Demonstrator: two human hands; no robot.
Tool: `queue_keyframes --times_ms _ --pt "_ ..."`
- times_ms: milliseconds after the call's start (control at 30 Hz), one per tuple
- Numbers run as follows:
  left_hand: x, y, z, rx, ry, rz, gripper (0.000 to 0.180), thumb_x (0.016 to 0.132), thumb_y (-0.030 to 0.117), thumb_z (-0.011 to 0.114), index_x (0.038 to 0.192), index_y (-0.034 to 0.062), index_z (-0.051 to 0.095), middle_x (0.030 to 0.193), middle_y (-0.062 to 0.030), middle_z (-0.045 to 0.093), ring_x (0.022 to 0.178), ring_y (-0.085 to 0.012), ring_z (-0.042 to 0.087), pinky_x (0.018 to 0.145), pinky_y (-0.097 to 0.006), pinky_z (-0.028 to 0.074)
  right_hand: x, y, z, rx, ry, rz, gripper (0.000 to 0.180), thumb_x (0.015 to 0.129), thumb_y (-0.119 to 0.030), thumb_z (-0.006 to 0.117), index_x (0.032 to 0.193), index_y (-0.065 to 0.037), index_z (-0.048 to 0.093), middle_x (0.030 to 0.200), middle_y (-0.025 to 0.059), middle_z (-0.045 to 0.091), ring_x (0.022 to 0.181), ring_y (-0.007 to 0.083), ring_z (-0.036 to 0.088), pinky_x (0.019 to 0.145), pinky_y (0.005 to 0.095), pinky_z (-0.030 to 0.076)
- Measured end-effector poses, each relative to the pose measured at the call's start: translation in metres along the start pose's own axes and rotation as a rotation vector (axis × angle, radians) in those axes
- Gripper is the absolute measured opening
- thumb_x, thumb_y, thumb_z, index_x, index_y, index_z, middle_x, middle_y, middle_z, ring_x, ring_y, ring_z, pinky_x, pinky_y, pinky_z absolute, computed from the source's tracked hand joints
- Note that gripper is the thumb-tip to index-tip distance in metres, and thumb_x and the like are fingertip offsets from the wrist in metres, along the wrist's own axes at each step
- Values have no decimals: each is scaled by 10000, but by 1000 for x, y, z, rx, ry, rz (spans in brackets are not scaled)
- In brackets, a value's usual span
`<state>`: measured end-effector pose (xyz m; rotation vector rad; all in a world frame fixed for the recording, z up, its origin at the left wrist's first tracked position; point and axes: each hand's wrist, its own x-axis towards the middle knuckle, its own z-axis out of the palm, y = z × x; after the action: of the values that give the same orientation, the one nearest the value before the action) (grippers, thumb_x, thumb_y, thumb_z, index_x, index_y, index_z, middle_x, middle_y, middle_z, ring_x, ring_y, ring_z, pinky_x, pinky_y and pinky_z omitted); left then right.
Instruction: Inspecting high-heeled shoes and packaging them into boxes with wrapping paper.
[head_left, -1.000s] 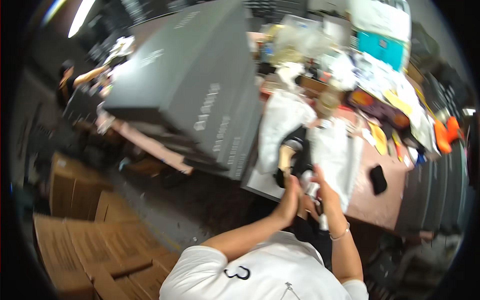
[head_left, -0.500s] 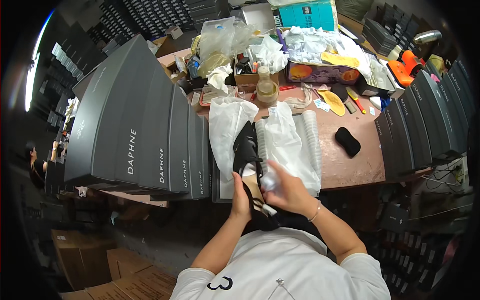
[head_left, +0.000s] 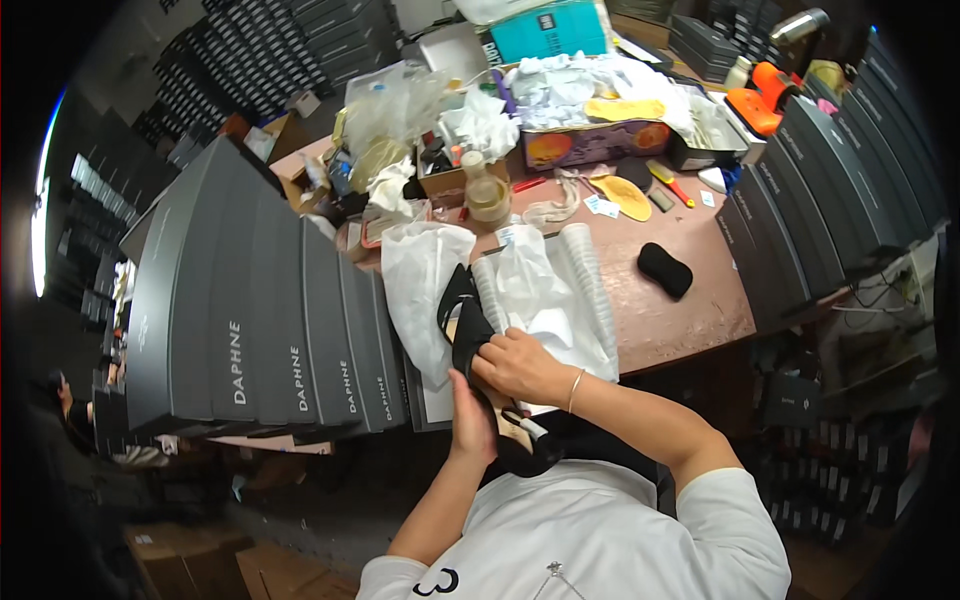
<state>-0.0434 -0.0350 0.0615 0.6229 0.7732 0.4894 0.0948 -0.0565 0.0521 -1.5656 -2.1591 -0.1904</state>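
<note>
Head view: black shoe (head_left: 466, 347) held at near table edge, in front of torso, toe directed away, heel toward torso. Left hand (head_left: 473, 420) grasps shoe along left side. Right hand (head_left: 522, 366) over shoe upper, fingers curled; fingertips hidden, cannot tell whether they pinch anything. White paper sheet (head_left: 425, 275) beyond shoe. Grey shoeboxes (head_left: 235, 290) at left. Black pad (head_left: 665, 271) on table (head_left: 690, 325), right.

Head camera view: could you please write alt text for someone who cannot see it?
The left hand holds a black shoe while the right hand touches it, near white wrapping on a pinkish table. Grey boxes stand on both sides, and a black pad lies to the right.
</note>
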Motion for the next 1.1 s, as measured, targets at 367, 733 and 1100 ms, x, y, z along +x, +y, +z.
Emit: queue_keyframes --times_ms 367,733,1100 --pt "32 18 -33 27 -79 43 816 874 763 206 1182 67 499 882 -109 622 703 -222 630 577 -344 537 -42 25 -10 81 126 483 491 807 -191 661 1250 -46 505 1140 157 605 1096 304 568 962 525 363" --pt "-2 -1 -8 121 -25 195 778 928 681 247 1445 100 269 1448 -73 346 1346 -211 318 1107 -357 259 24 -24 51 440 60 386 335 982 -319 378 1005 -119 646 750 186 576 776 378 546 780 532 352" --pt "64 41 -47 -12 -44 112 389 964 445 489 1134 98 444 873 -92 605 782 -225 632 713 -385 549 18 -53 44 633 164 446 628 968 -502 350 998 74 598 918 259 595 1002 421 530 1042 509 228"
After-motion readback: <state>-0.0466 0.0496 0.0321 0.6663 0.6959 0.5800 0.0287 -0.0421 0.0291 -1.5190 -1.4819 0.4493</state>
